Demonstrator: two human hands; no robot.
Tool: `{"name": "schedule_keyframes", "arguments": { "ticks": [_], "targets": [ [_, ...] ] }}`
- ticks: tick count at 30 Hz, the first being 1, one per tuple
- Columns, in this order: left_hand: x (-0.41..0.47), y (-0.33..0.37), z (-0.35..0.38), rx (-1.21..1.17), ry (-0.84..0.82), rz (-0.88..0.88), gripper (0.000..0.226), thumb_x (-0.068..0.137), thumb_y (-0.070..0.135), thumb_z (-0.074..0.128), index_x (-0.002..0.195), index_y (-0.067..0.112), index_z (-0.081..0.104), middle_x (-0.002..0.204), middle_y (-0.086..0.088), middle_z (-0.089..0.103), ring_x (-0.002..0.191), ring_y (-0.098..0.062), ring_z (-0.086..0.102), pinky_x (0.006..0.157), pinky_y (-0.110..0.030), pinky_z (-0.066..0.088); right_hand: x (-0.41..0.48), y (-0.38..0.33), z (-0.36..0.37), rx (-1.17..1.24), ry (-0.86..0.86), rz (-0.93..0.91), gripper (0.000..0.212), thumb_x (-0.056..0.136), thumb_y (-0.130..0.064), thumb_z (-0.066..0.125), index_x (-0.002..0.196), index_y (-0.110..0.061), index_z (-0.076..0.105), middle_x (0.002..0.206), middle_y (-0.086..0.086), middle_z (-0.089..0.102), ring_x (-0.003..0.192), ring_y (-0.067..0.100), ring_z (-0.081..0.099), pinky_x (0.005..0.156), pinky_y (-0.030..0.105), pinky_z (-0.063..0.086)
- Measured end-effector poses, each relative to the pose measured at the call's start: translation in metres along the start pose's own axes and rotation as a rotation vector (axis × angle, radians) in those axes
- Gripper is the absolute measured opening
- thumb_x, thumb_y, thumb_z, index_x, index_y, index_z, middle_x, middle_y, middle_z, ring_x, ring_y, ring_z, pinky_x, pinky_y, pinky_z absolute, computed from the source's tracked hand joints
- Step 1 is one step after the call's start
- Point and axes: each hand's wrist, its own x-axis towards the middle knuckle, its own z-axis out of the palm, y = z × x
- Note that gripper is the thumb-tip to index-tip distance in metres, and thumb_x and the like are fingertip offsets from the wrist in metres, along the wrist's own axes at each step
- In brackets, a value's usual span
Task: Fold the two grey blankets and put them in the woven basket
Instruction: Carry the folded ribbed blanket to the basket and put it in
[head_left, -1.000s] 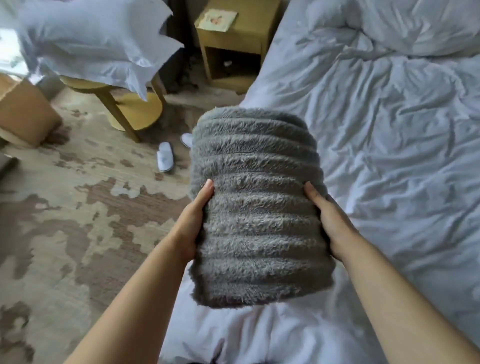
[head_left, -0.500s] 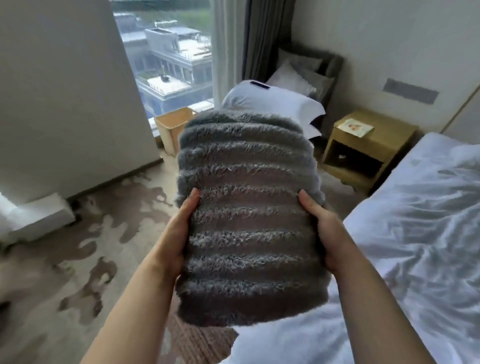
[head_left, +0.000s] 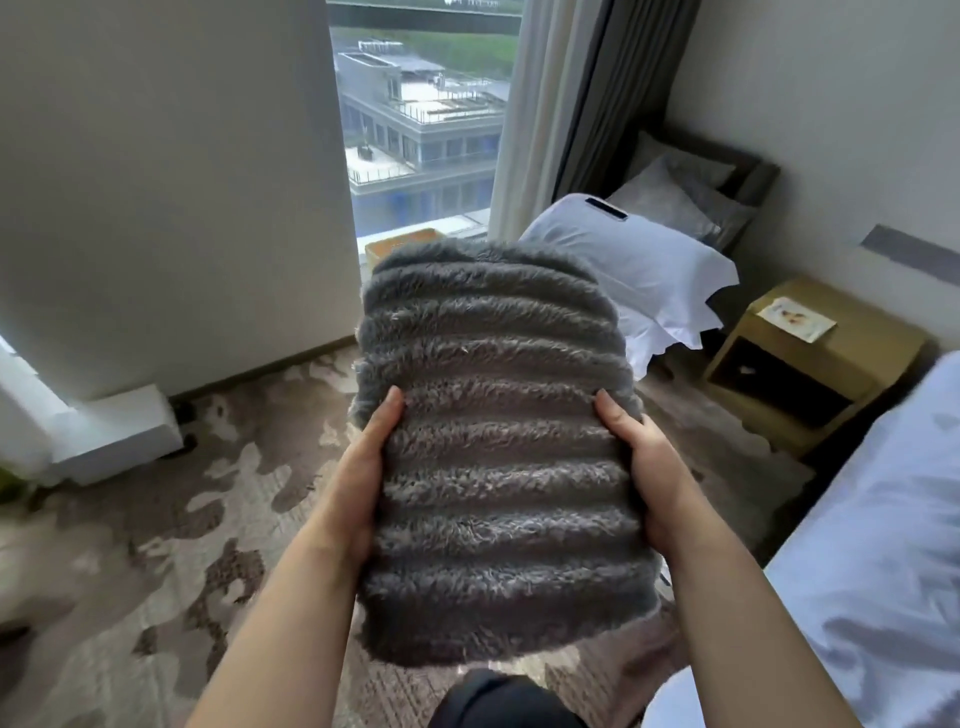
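A folded grey ribbed fluffy blanket (head_left: 498, 447) is held up in front of me over the carpet. My left hand (head_left: 358, 478) grips its left side and my right hand (head_left: 649, 467) grips its right side, thumbs on top and fingers hidden underneath. Just beyond the blanket's top edge, by the window, part of the tan woven basket (head_left: 397, 244) shows; the blanket hides most of it. No second grey blanket is visible.
A white pillow (head_left: 644, 275) lies right of the basket, with a grey cushioned armchair (head_left: 696, 192) behind it. A wooden nightstand (head_left: 810, 364) stands at the right, and the white bed (head_left: 883, 545) fills the lower right. A white block (head_left: 109, 431) sits against the left wall.
I have turned from the bed toward the window, carrying the blanket off the bed and over the carpet. The basket has come into view. Both hands keep the same grip.
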Motion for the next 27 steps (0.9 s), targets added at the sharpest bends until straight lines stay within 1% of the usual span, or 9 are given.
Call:
{"name": "schedule_keyframes", "arguments": {
  "ticks": [3, 7, 10, 12, 14, 17, 19, 24, 27],
  "targets": [
    [0.058, 0.020, -0.014, 0.007, 0.017, -0.026, 0.069, 0.064, 0.064, 0.074, 0.115, 0.018, 0.070, 0.120, -0.017, 0.066, 0.107, -0.036, 0.065, 0.083, -0.048, 0.053, 0.055, -0.005, 0.011, -0.001, 0.032, 0.022, 0.069, 0.064, -0.053, 0.080, 0.123, -0.025, 0.057, 0.111, 0.011, 0.072, 0.097, 0.034, 0.070, 0.090, 0.054, 0.052],
    [0.150, 0.053, -0.025, 0.008, 0.058, -0.046, 0.070, 0.064, 0.062, 0.075, 0.117, 0.017, 0.068, 0.119, -0.017, 0.066, 0.108, -0.037, 0.064, 0.087, -0.050, 0.052, 0.155, -0.013, 0.021, 0.009, 0.065, 0.064, 0.078, 0.060, -0.054, 0.082, 0.127, -0.024, 0.056, 0.117, 0.011, 0.069, 0.103, 0.034, 0.067, 0.093, 0.055, 0.050],
    [0.204, 0.089, -0.031, -0.029, 0.080, -0.015, 0.060, 0.073, 0.061, 0.066, 0.114, 0.017, 0.070, 0.120, -0.017, 0.066, 0.108, -0.035, 0.064, 0.085, -0.048, 0.054, 0.229, -0.031, 0.042, -0.035, 0.039, 0.102, 0.094, 0.053, -0.061, 0.083, 0.134, -0.026, 0.052, 0.125, 0.008, 0.064, 0.113, 0.032, 0.062, 0.099, 0.054, 0.047],
    [0.230, 0.117, -0.036, -0.062, 0.081, -0.001, 0.056, 0.078, 0.060, 0.061, 0.111, 0.017, 0.072, 0.120, -0.016, 0.066, 0.108, -0.035, 0.064, 0.083, -0.048, 0.054, 0.270, -0.045, 0.061, -0.048, 0.005, 0.122, 0.114, 0.047, -0.067, 0.083, 0.144, -0.026, 0.039, 0.135, 0.007, 0.057, 0.121, 0.033, 0.056, 0.104, 0.055, 0.042],
    [0.252, 0.147, -0.044, -0.074, 0.087, 0.010, 0.054, 0.079, 0.060, 0.059, 0.110, 0.017, 0.072, 0.120, -0.016, 0.066, 0.108, -0.034, 0.064, 0.083, -0.048, 0.054, 0.308, -0.061, 0.083, -0.082, -0.009, 0.136, 0.122, 0.042, -0.072, 0.082, 0.146, -0.029, 0.034, 0.139, 0.005, 0.054, 0.122, 0.033, 0.054, 0.105, 0.053, 0.041],
    [0.285, 0.191, -0.061, -0.079, 0.107, 0.039, 0.053, 0.080, 0.059, 0.058, 0.109, 0.017, 0.073, 0.118, -0.015, 0.067, 0.106, -0.033, 0.065, 0.081, -0.047, 0.055, 0.357, -0.074, 0.115, -0.057, -0.071, 0.142, 0.107, 0.045, -0.067, 0.084, 0.136, -0.028, 0.045, 0.123, 0.006, 0.065, 0.103, 0.030, 0.068, 0.090, 0.050, 0.053],
    [0.314, 0.218, -0.074, -0.068, 0.117, 0.044, 0.052, 0.080, 0.059, 0.058, 0.106, 0.017, 0.075, 0.115, -0.015, 0.069, 0.104, -0.033, 0.067, 0.079, -0.046, 0.056, 0.392, -0.080, 0.136, -0.013, -0.109, 0.159, 0.093, 0.052, -0.060, 0.084, 0.131, -0.027, 0.048, 0.116, 0.009, 0.069, 0.095, 0.032, 0.071, 0.084, 0.052, 0.056],
    [0.410, 0.277, -0.112, -0.041, 0.144, -0.001, 0.056, 0.076, 0.060, 0.063, 0.109, 0.016, 0.073, 0.117, -0.017, 0.067, 0.106, -0.036, 0.065, 0.080, -0.048, 0.055, 0.490, -0.089, 0.181, -0.009, -0.085, 0.145, 0.085, 0.060, -0.056, 0.081, 0.131, -0.024, 0.050, 0.116, 0.008, 0.069, 0.097, 0.029, 0.070, 0.087, 0.049, 0.055],
    [0.479, 0.314, -0.126, -0.065, 0.095, -0.083, 0.059, 0.078, 0.060, 0.062, 0.114, 0.014, 0.070, 0.121, -0.018, 0.065, 0.109, -0.037, 0.063, 0.084, -0.051, 0.053, 0.547, -0.105, 0.198, -0.037, 0.001, 0.129, 0.081, 0.062, -0.059, 0.079, 0.130, -0.027, 0.049, 0.115, 0.001, 0.069, 0.096, 0.020, 0.070, 0.074, 0.038, 0.057]
  ]
}}
